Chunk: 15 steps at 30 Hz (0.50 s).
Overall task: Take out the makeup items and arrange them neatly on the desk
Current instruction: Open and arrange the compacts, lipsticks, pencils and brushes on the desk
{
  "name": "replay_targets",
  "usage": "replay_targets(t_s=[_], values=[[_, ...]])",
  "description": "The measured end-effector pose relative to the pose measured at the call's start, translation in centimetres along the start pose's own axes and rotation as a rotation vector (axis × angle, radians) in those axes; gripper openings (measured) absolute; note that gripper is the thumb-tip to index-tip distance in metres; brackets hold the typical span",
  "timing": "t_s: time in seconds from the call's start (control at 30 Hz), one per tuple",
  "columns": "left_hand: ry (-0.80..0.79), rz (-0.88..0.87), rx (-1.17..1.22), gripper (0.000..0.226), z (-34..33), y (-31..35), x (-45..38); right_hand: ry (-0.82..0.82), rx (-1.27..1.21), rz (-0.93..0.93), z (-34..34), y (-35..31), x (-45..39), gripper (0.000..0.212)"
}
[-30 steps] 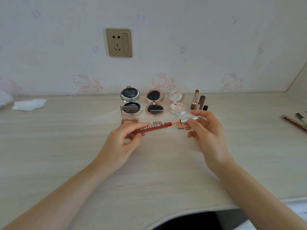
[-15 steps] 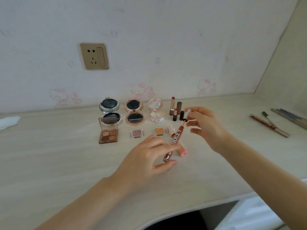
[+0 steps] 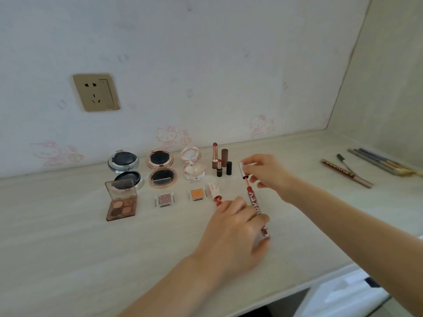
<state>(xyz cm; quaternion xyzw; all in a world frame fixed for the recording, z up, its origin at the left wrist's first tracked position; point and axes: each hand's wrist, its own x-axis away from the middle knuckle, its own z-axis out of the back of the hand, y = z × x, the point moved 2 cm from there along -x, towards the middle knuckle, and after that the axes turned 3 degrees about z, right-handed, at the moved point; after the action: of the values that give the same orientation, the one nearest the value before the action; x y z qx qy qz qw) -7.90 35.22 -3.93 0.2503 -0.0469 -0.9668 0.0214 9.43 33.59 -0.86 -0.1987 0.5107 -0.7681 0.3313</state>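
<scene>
Red lip gloss tube (image 3: 254, 203) in both hands

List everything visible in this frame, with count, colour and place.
compacts: 3, open; silver, rose-gold, clear pink; back row.
palette: 1, brown, open, front left.
single shadows: 2, mauve and orange, clear cases, front row.
lipsticks: 2, uncapped, upright, right of compacts; brown and black caps beside them.
small tube: 1, white and red, lying by the orange shadow.
gloss tube: 1, dark red, in left grip.
wand cap: 1, silver, in right grip, wand not fully out.
pencils: several, far right.
socket: 1, gold, wall.
desk: 1, pale wood.
left hand: holding tube.
right hand: holding cap.
</scene>
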Motion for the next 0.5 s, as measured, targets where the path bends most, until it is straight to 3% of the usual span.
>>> replay_targets(t_s=[0.17,0.5], values=[[0.045,0.018,-0.027,0.032,-0.8,-0.3,0.3,-0.048,0.152,0.006,-1.1,0.9,-1.1,0.012],[0.000,0.030,-0.091,0.027,-1.0,-0.8,0.4,-0.106,0.207,0.013,-2.9,1.6,-2.4,0.007]])
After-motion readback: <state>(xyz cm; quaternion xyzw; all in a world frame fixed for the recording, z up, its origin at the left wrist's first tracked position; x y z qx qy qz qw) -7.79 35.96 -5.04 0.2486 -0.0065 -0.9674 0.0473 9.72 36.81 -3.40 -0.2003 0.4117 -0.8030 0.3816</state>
